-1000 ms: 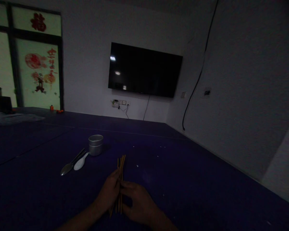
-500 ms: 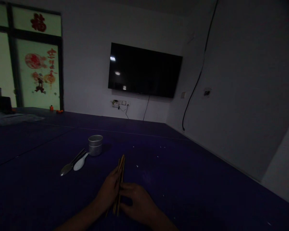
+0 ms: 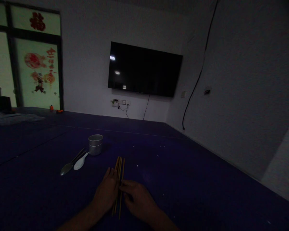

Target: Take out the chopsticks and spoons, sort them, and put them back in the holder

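Note:
Several thin yellowish-brown chopsticks (image 3: 118,164) point away from me in a narrow bundle between my hands. My left hand (image 3: 106,192) rests along the left side of the bundle and holds it; its thumb and palm side are hidden. On the other side, my right hand (image 3: 138,197) pinches one chopstick (image 3: 123,166) that stands slightly apart from the others. Farther off to the left is a metal cup (image 3: 95,146). Beside it lie a white spoon (image 3: 80,163) and a metal spoon (image 3: 67,168), with thin dark handles or sticks near them.
Small white scraps (image 3: 137,165) are scattered over the dark blue table (image 3: 194,183). At the far left lie a clear plastic sheet (image 3: 14,118) and dark items. Small orange objects (image 3: 51,108) sit at the far edge. A television (image 3: 144,70) hangs on the wall.
The chopsticks have spread slightly apart, with one now separated on the right. My left hand's fingers look straighter along the bundle. The cup and spoons have stayed put.

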### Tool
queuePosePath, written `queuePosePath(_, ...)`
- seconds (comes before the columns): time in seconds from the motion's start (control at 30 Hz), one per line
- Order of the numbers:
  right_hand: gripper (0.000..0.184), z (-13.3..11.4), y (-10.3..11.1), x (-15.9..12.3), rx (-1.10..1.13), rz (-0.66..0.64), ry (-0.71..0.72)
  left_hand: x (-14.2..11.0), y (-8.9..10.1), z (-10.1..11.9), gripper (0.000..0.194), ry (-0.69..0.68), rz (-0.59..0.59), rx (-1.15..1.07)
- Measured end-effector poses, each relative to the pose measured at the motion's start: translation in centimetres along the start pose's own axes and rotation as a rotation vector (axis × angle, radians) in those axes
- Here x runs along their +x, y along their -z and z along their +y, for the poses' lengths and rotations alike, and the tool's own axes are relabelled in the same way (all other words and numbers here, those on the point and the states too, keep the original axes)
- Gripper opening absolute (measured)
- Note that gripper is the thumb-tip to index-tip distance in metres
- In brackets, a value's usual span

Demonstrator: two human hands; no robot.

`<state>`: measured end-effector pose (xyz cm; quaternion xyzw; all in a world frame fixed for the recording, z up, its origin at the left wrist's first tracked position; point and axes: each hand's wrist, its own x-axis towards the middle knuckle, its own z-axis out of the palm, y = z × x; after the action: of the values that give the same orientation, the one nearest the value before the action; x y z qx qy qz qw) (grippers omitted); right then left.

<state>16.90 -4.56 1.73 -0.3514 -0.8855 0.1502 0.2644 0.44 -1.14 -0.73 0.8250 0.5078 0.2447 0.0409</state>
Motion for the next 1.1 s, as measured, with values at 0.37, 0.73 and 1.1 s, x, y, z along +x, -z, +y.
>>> queuePosePath(0.37, 0.034, -0.2, 0.3, -0.1, -0.019, -0.025, 0.011, -0.4, -0.7, -0.4, 0.051, 0.123, 0.025, -0.003)
queuePosePath(0.73, 0.037, 0.1, 0.2, -0.3, -0.025, -0.032, -0.028, -0.2, 0.7, 1.1, 0.050, 0.135, -0.077, -0.024)
queuePosePath(1.1, 0.035, 0.4, 0.2, -0.2, -0.038, -0.025, -0.018, -0.2, 0.8, 1.1, 0.049, 0.197, -0.114, 0.090)
